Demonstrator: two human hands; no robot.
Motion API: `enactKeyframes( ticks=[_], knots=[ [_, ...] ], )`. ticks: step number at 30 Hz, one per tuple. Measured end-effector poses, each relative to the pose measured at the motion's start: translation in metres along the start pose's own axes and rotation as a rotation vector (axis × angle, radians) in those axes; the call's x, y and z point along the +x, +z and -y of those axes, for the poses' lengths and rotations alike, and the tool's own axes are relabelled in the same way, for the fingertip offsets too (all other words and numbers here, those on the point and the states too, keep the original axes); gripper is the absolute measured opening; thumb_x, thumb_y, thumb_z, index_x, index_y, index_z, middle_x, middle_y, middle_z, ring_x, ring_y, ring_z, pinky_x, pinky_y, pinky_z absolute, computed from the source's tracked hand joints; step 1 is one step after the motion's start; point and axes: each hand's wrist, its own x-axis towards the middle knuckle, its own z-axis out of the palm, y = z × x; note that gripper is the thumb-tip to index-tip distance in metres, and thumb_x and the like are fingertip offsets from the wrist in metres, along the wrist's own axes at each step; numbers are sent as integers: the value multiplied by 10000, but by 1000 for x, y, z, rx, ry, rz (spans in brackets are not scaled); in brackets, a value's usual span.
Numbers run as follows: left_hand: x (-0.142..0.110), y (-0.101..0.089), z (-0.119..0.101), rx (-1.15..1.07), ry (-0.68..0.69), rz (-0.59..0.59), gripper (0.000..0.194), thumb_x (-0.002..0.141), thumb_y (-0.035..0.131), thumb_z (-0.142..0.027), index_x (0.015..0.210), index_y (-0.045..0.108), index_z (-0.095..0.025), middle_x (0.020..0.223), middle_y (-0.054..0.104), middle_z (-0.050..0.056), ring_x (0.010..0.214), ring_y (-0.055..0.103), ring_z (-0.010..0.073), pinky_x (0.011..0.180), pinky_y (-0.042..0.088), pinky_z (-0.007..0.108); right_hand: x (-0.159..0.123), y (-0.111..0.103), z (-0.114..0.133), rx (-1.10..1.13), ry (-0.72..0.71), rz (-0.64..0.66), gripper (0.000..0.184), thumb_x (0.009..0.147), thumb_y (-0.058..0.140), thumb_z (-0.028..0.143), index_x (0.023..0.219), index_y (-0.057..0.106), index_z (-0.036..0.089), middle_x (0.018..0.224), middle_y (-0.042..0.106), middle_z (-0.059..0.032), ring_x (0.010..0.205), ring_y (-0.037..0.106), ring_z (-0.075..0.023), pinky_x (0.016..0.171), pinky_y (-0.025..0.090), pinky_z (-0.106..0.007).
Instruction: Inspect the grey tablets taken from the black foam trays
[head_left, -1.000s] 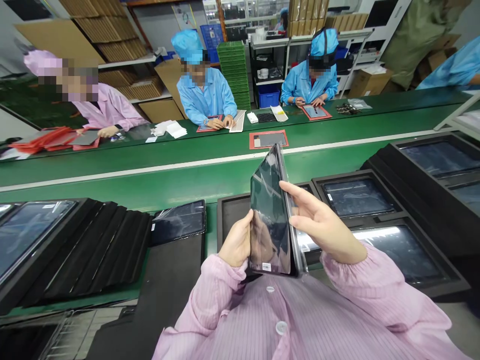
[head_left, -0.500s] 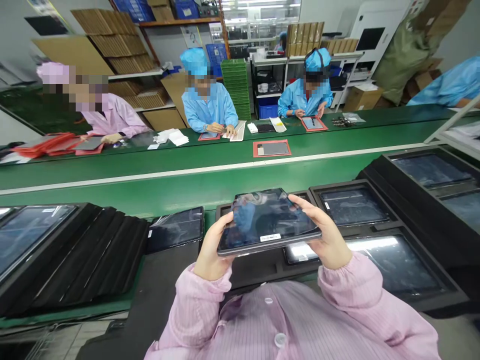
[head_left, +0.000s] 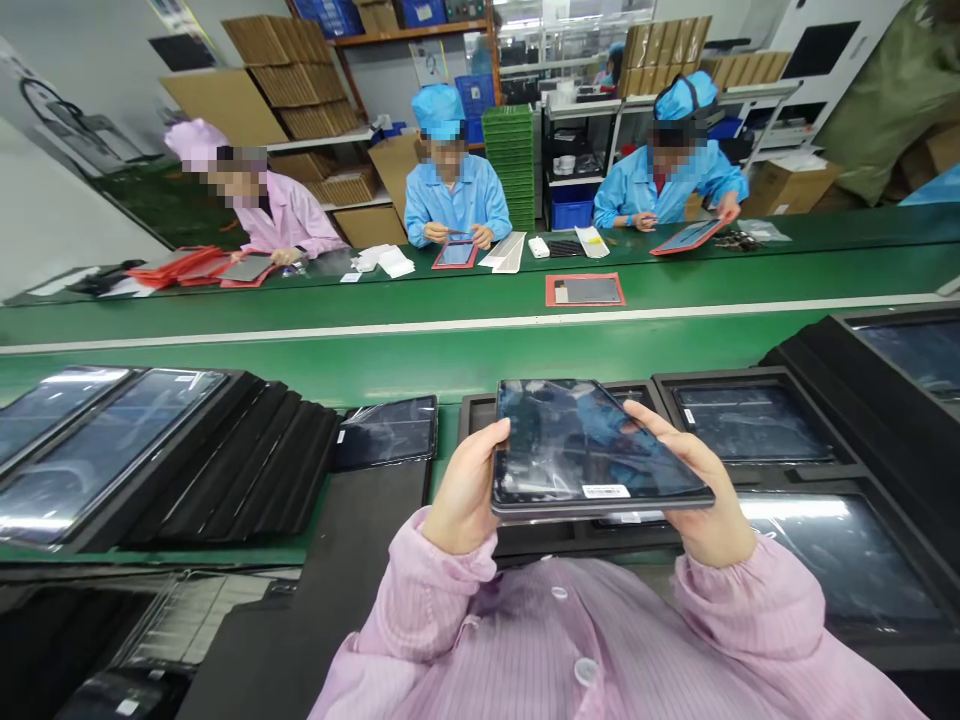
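A dark tablet (head_left: 577,440) with a glossy film-covered screen and a white label on its near edge is held up in front of my chest. My left hand (head_left: 466,490) grips its left side, thumb on the screen's edge. On the opposite side my right hand (head_left: 709,495) is closed round the right edge, thumb along the top. Below and behind it lies a black foam tray (head_left: 517,540), partly hidden by the tablet. Another tablet (head_left: 750,420) sits in a tray recess just right of my right hand, and a larger screen (head_left: 840,555) lies nearer me.
To the left, a loose tablet (head_left: 386,432) lies beside slanted stacked black trays (head_left: 240,460). More trays (head_left: 810,350) are stacked at far right. Beyond runs a green conveyor (head_left: 360,350) carrying a red-framed panel (head_left: 585,290). Several co-workers sit along its far side, one in a blue coat (head_left: 457,200).
My view has swung left, so the scene sits further right. Both hands still hold the tablet, which looks slightly more level. The co-worker at right has lifted and tilted a red-framed panel.
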Motion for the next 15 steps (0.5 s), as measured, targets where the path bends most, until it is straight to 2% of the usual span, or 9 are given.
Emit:
enactKeyframes(
  ticks=[5, 9, 11, 13, 15],
  knots=[
    [-5, 8, 2, -21, 1, 56, 282, 549, 770, -308, 696, 608, -130, 665, 683, 33, 662, 660, 200, 599, 513, 281, 6, -11, -12, 34, 35, -18, 210, 672, 619, 241, 855, 717, 280, 938, 706, 10, 818, 632, -192, 729, 493, -306],
    [-7, 8, 4, 66, 41, 116, 328, 600, 749, -378, 761, 590, -141, 621, 632, 5, 579, 612, 162, 528, 472, 259, 17, -19, -15, 95, 259, 4, 327, 578, 596, 240, 885, 706, 254, 889, 705, 2, 772, 632, -197, 708, 486, -321],
    [-8, 7, 6, 162, 68, 154, 355, 628, 727, -411, 826, 584, -152, 601, 612, -3, 554, 598, 162, 516, 466, 266, 25, -21, -20, 97, 336, 27, 328, 557, 616, 248, 877, 685, 250, 860, 697, 9, 730, 623, -182, 681, 479, -310],
    [-11, 7, 9, 306, 120, 199, 364, 664, 696, -415, 902, 579, -166, 592, 605, -10, 539, 587, 159, 521, 461, 268, 34, -19, -27, 63, 342, 22, 204, 556, 679, 252, 757, 647, 237, 736, 661, 34, 653, 588, -142, 635, 457, -269],
    [-15, 8, 13, 488, 169, 238, 338, 711, 653, -383, 971, 572, -183, 564, 587, -27, 519, 568, 147, 519, 443, 255, 42, -14, -35, 20, 322, 0, 203, 541, 754, 276, 646, 591, 215, 608, 583, 62, 580, 532, -105, 590, 427, -230]
  ],
)
